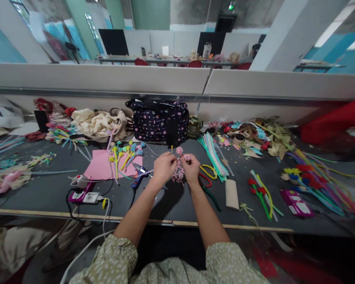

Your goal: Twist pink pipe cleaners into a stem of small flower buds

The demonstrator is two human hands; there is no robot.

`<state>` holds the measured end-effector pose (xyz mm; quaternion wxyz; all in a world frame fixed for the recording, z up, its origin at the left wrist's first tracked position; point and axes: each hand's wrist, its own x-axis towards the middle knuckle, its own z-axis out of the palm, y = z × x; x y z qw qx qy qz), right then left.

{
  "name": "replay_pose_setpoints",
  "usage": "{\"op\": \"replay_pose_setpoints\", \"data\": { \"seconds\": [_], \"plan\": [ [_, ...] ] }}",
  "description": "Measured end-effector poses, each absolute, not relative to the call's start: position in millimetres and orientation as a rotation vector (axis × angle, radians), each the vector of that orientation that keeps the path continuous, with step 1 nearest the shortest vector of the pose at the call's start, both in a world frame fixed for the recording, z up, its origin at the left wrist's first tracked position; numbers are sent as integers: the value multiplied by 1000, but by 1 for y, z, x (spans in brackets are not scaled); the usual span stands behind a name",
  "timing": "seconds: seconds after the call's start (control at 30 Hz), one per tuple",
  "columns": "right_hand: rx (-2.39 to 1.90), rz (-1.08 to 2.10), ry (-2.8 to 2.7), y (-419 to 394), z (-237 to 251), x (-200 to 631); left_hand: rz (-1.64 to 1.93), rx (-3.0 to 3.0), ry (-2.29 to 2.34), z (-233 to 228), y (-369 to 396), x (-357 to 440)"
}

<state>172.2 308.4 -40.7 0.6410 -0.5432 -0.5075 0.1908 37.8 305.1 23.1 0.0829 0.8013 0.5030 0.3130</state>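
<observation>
My left hand (pixel 165 167) and my right hand (pixel 191 169) are close together over the middle of the table, fingers pinched. A small pink fluffy flower (pixel 179 150) rises between the fingertips, held by my right hand. What the left fingertips pinch is too small to make out. Below them lies a pile of short pink pipe-cleaner pieces (pixel 178 176). A blue hot glue gun (pixel 139 176) rests by my left forearm. Beside my right hand are red-handled pliers (pixel 205 180) and a bent yellow pipe cleaner (pixel 209 172).
A patterned dark bag (pixel 159 121) stands behind the hands, with a black phone (pixel 172 133) against it. Pink paper (pixel 97 165) carries yellow and blue flowers. Right are green and white pipe cleaners (pixel 214 156), a beige block (pixel 232 194) and red flowers (pixel 260 191). A purple power strip (pixel 82 193) lies left.
</observation>
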Motion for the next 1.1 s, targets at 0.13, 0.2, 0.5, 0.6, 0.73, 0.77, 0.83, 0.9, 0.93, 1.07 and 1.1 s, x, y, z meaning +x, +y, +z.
{"op": "replay_pose_setpoints", "data": {
  "seconds": [0.13, 0.2, 0.5, 0.6, 0.73, 0.77, 0.83, 0.9, 0.93, 1.07, 1.1],
  "plan": [
    [-1222, 492, -1094, 307, -39, 169, 977, 2409, 1549, 25, 299, 43],
    [-1188, 530, -1069, 308, -38, 169, 1031, 2340, 1536, 25, 298, 42],
    [-933, 1013, -764, 312, -30, 169, 859, 1454, 990, 15, 320, 12],
    [-904, 1134, -694, 310, -27, 168, 788, 1400, 912, 10, 325, 3],
    [-918, 1183, -719, 307, -26, 165, 820, 1350, 898, 3, 326, -1],
    [-922, 1196, -734, 307, -27, 165, 831, 1311, 882, 1, 326, 0],
    [-931, 1238, -763, 306, -29, 166, 837, 1232, 841, -2, 325, 0],
    [-950, 1262, -800, 307, -31, 169, 829, 1174, 803, -3, 324, -1],
    [-964, 1261, -829, 307, -32, 171, 827, 1161, 799, -4, 324, -1],
    [-1015, 1190, -1002, 308, -31, 179, 891, 1193, 852, -3, 322, -1],
    [-1021, 1170, -1048, 308, -30, 180, 912, 1200, 853, -2, 322, 1]
  ]
}}
